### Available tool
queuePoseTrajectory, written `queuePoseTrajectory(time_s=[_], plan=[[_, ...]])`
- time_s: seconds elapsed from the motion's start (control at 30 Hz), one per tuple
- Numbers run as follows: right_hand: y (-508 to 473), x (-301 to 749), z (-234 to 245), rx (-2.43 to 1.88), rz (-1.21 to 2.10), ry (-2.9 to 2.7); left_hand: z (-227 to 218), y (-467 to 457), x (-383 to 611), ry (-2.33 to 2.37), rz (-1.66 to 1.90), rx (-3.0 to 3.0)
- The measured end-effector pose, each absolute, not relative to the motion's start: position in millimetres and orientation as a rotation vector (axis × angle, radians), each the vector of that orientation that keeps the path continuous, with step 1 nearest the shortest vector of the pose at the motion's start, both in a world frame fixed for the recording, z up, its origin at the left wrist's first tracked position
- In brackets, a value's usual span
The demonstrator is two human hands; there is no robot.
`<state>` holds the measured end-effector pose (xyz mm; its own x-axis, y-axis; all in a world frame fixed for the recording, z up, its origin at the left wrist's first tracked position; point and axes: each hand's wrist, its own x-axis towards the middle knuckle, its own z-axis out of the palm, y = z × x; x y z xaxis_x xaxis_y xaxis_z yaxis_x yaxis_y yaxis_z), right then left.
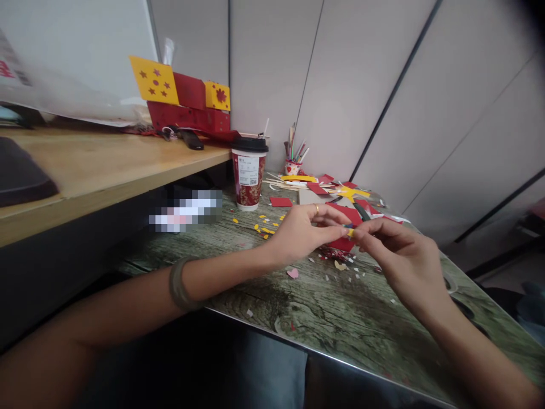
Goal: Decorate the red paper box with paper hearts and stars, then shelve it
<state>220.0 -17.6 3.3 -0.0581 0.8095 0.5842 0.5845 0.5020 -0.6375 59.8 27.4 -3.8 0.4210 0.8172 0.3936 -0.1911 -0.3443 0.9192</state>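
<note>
Fingertips of both hands meet above the table around a small yellow piece (350, 232), perhaps paper. My left hand (304, 233), with a ring on one finger, pinches it from the left. From the right, my right hand (400, 258) pinches it between thumb and forefinger. A bit of blue shows beside the yellow piece; what it belongs to is hidden by the fingers. Behind the hands lies a red paper or card shape (343, 243), partly covered by them. Yellow paper scraps (264, 230) are scattered to the left of my left hand.
A lidded paper cup (249, 176) stands near the wooden shelf (128, 170). Red and yellow boxes (189, 91) sit on that shelf. At the back are a pen cup (293, 167), thin sticks and red card pieces (281, 201). A pink scrap (293, 274) lies near the table's front.
</note>
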Motion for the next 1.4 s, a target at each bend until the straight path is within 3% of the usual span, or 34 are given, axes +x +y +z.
queuePoseTrajectory(time_s=[0.27,0.43,0.7,0.87,1.1,1.4], plan=[[-20,221,-2,-1.001,-0.398,-2.039,8,38,45,0.513,0.741,1.456],[-15,222,-2,-0.878,-0.532,-2.128,11,50,37,0.55,0.652,1.369],[-15,213,8,-1.054,-0.326,-1.987,21,58,27,0.52,0.823,1.313],[-4,225,7,-1.218,0.045,-2.372,21,61,24,0.564,0.911,1.328],[-5,216,-1,-1.221,0.31,-2.59,14,64,29,0.645,0.957,1.483],[-12,178,-25,-1.234,0.244,-2.615,20,58,30,0.767,0.966,1.433]])
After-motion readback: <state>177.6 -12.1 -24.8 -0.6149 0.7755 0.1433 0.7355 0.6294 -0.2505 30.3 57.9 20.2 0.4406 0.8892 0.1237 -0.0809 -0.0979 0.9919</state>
